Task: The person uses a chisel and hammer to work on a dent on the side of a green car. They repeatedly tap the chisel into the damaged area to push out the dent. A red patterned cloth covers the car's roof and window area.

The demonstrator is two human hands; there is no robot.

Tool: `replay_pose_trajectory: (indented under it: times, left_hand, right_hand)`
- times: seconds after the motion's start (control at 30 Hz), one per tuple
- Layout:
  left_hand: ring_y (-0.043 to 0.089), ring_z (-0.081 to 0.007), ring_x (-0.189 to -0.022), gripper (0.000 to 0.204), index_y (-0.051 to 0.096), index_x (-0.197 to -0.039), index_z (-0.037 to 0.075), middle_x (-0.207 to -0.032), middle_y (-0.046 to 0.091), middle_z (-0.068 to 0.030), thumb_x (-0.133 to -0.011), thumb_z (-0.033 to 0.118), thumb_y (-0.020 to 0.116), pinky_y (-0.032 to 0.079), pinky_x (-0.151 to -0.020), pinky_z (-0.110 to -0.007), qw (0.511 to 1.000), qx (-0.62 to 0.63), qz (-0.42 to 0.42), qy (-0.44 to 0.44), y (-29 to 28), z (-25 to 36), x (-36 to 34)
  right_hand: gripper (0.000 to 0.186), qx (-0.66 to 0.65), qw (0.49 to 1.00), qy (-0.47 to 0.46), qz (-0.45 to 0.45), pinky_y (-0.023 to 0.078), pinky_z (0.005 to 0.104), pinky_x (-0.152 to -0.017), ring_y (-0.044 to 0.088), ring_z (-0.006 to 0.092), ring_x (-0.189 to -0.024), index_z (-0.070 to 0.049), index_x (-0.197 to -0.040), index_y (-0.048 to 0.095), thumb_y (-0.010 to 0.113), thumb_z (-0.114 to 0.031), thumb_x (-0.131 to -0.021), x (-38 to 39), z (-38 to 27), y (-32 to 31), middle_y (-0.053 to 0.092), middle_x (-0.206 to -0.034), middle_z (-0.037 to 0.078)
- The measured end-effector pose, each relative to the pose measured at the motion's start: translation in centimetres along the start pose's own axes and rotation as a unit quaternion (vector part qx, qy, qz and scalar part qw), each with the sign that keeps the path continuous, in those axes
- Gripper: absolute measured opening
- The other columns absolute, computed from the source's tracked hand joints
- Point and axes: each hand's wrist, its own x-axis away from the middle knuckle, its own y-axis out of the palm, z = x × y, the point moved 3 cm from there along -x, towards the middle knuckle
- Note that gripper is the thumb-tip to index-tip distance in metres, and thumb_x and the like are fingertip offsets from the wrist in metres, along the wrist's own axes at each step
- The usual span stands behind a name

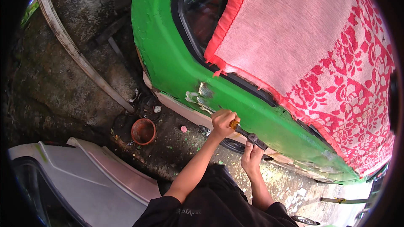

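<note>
My left hand is closed round a tool with an amber handle, beside the lower side of a green vehicle body. Its working end is hidden by my fingers. A chipped patch with bare metal and pale filler lies just beyond that hand. Right of it, my right hand grips a hammer, thumb up against its dark metal head. The hammer's head is close to the amber handle's end; whether they touch I cannot tell.
A red patterned towel covers the vehicle's window area. A terracotta pot and a pink round lid stand on the chip-strewn ground. A curved metal strip crosses the left. Behind it rises a stained wall; a grey car is at lower left.
</note>
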Motion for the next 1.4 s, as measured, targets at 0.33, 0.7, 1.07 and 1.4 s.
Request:
replay_pose_trajectory:
  times: [0.33,0.7,1.07,1.4]
  left_hand:
    - [0.052,-0.0269,-0.048,0.026,0.047,-0.062,0.007,-0.056,0.048,-0.0072,-0.071,0.001,0.07,0.039,-0.047,-0.039,1.0,-0.005,-0.002,0.003,-0.1,-0.4,0.2]
    - [0.051,-0.0254,-0.05,0.033,0.038,-0.058,0.005,-0.055,0.047,-0.0074,-0.067,-0.003,0.069,0.039,-0.049,-0.037,0.999,0.021,-0.03,-0.031,-0.2,0.5,0.2]
    - [0.05,-0.0251,-0.051,0.025,0.046,-0.055,0.005,-0.054,0.047,-0.006,-0.054,0.004,0.071,0.038,-0.053,-0.036,0.972,0.077,-0.221,-0.004,-6.5,0.8,3.0]
    - [0.045,-0.0236,-0.045,0.026,0.039,-0.051,0.006,-0.049,0.042,-0.006,-0.05,0.001,0.064,0.033,-0.046,-0.033,0.989,0.075,-0.125,0.006,-9.6,0.4,3.3]
  right_hand:
    - [0.044,-0.198,0.969,0.141,0.042,0.034,0.0299,-0.049,0.042,0.0107,-0.054,-0.004,-0.08,0.049,0.042,-0.038,-0.107,1.0,0.8,-1.4,0.043,-0.063,0.0]
    - [0.043,-0.163,0.971,0.17,0.047,0.035,0.0347,-0.053,0.045,0.0158,-0.055,-0.001,-0.079,0.054,0.046,-0.032,-0.106,0.7,1.6,-1.8,0.041,-0.059,0.004]
    - [0.03,-0.376,0.893,0.235,-0.072,0.026,0.0222,-0.048,0.036,0.0024,-0.054,-0.001,-0.097,0.063,0.057,-0.029,-0.104,1.6,2.1,-1.6,0.043,-0.063,-0.007]
    - [0.038,-0.376,0.876,0.273,-0.132,0.024,0.0224,-0.049,0.034,0.0016,-0.055,-0.002,-0.103,0.064,0.057,-0.039,-0.104,2.3,2.8,-1.8,0.04,-0.064,-0.009]
